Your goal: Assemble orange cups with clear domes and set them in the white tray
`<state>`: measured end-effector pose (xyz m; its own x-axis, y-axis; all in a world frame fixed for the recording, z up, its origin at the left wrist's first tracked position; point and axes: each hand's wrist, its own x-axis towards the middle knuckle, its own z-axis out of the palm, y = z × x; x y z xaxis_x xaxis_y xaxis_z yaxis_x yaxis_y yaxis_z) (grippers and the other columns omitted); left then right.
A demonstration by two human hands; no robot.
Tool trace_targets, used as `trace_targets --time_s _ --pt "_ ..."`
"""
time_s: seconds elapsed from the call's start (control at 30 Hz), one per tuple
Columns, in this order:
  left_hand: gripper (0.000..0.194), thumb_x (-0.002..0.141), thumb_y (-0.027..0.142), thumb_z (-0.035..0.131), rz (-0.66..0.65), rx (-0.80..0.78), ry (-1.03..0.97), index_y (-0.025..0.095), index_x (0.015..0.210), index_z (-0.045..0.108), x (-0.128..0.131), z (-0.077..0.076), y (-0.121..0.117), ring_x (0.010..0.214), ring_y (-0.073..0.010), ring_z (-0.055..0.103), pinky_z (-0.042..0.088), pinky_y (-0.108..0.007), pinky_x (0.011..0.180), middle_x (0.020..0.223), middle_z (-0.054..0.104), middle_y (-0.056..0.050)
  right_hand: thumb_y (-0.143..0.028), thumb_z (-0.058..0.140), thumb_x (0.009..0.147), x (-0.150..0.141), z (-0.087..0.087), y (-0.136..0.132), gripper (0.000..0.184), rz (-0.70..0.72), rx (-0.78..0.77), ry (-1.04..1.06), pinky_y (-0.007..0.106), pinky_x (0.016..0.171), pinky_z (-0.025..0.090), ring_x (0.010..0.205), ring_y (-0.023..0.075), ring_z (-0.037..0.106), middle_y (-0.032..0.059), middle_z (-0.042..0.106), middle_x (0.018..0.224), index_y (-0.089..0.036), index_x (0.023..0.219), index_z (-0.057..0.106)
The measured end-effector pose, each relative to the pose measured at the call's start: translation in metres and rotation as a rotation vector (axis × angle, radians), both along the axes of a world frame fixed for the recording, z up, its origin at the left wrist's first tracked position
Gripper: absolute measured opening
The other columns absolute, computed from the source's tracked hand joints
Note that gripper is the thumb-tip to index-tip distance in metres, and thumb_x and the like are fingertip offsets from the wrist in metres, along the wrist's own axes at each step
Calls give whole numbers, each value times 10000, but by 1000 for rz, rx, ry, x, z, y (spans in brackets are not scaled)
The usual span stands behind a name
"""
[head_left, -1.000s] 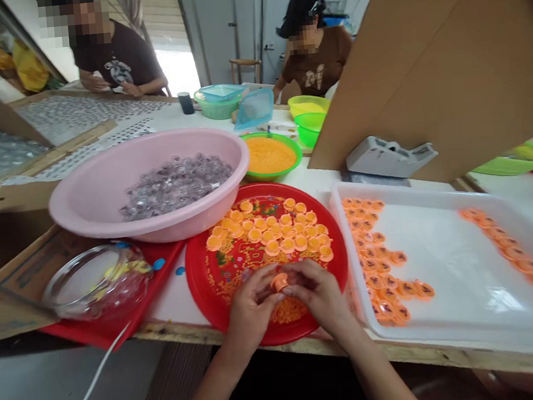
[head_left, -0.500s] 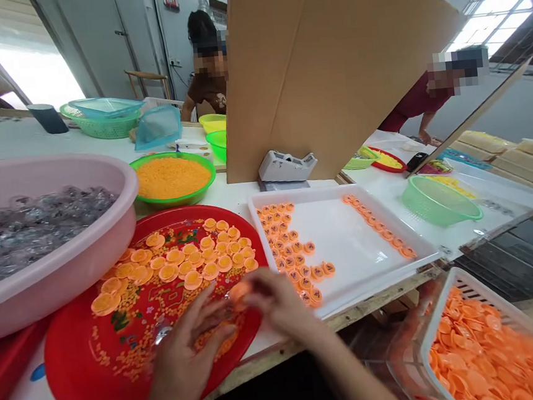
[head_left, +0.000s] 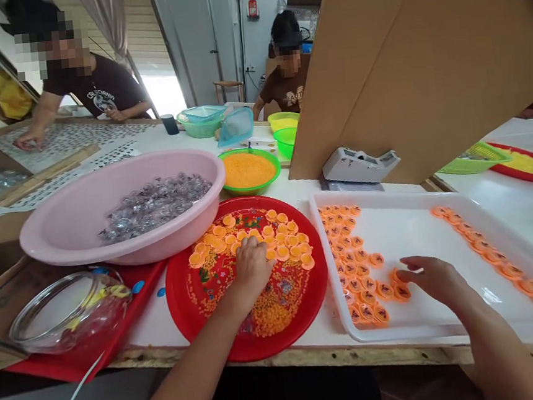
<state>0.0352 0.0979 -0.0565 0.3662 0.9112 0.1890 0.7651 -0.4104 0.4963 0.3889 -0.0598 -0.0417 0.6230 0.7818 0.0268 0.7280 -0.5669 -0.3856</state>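
Observation:
My left hand [head_left: 252,265] reaches over the round red tray [head_left: 183,313], fingers curled down among small orange cup-like discs [head_left: 293,241]. Its fingertips are partly hidden, so what they grip cannot be made out. Loose orange grains [head_left: 271,315] are scattered on the same tray. Over the white rectangular tray [head_left: 427,329], my right hand [head_left: 434,280] has thumb and forefinger on an orange disc [head_left: 397,277] at the edge of a group. The grouped discs [head_left: 354,270] there carry dark printed marks, and a second row [head_left: 480,243] lies along the right side.
A pink basin [head_left: 60,243] of clear plastic pieces [head_left: 155,206] overlaps the red tray's left side. Behind are a green bowl of orange grains [head_left: 249,169], a tape dispenser [head_left: 360,165] and a tall cardboard panel [head_left: 390,64]. A glass bowl [head_left: 56,312] sits at left. Two co-workers sit opposite.
My hands were together over the red tray, the right one holding an orange piece. Now they are apart, the right over the white tray. The view has swung left.

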Motion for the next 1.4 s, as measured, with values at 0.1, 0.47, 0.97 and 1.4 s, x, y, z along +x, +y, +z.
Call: trace_targets --time_s 0.1,0.47,0.97,1.4 --pt "111 670 64 630 -33 -17 16 169 700 651 5 5 1 964 -283 524 390 -400 834 887 614 -97 -388 626 720 -64 23 3 311 51 150 77 380 653 522 693 250 674 98 730 889 -201 953 710" --pt "159 641 65 568 -51 -216 -286 185 728 625 -57 17 -59 626 -144 537 380 -240 581 664 609 15 -39 398 853 -261 6 47 433 787 395 552 301 746 511 863 181 613 60 624 938 -262 1100 674" --pt "134 622 103 624 145 -341 -399 185 710 684 -84 13 -72 740 -192 603 453 -294 703 732 673 -23 -62 413 869 -262 -11 39 370 719 347 430 328 783 524 893 202 627 84 634 973 -228 1060 683" --pt "354 750 276 734 286 -953 -1280 118 1059 668 -121 27 -65 751 -149 662 538 -234 670 914 709 -82 -46 573 775 -294 -12 63 353 931 108 358 267 721 465 811 181 606 47 604 924 -230 1066 654"
